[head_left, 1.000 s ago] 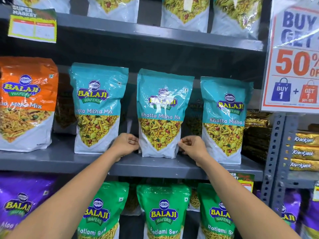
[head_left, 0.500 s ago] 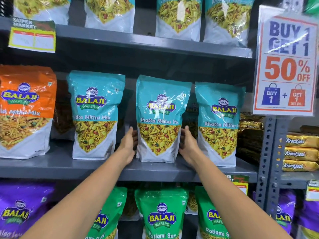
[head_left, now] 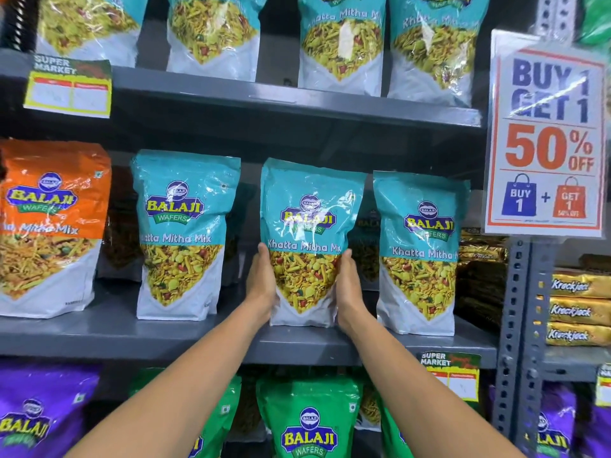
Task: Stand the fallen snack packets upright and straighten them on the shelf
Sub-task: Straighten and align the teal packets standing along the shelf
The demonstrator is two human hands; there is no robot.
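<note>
Three teal packets stand upright in a row on the middle shelf (head_left: 165,335), with an orange packet (head_left: 49,226) at the far left of the same shelf. The left teal packet (head_left: 183,233) and the right teal packet (head_left: 418,252) each stand free, untouched. The centre teal packet (head_left: 309,242) is gripped from both sides. The left hand (head_left: 263,282) lies flat against its left edge, fingers pointing up, and the right hand (head_left: 347,285) presses its right edge in the same way. Both hands are clamped on this one packet, palms facing each other across its lower half. Its base sits at the shelf's near edge; whether it rests on the shelf or is lifted just clear cannot be told. It stands upright with a slight lean, its top nearer the left packet than the right.

Behind the row, darker packets show in the gaps, too dim to identify. The upper shelf (head_left: 297,100) carries more teal packets, cut off by the top of the view. Below, green packets (head_left: 309,421) and purple packets (head_left: 39,414) stand on a lower level. A price label (head_left: 69,90) hangs at the upper shelf's left edge. A "Buy 1 Get 1" sign (head_left: 545,140) hangs on the upright at right, with gold biscuit packs (head_left: 578,312) stacked beyond it.
</note>
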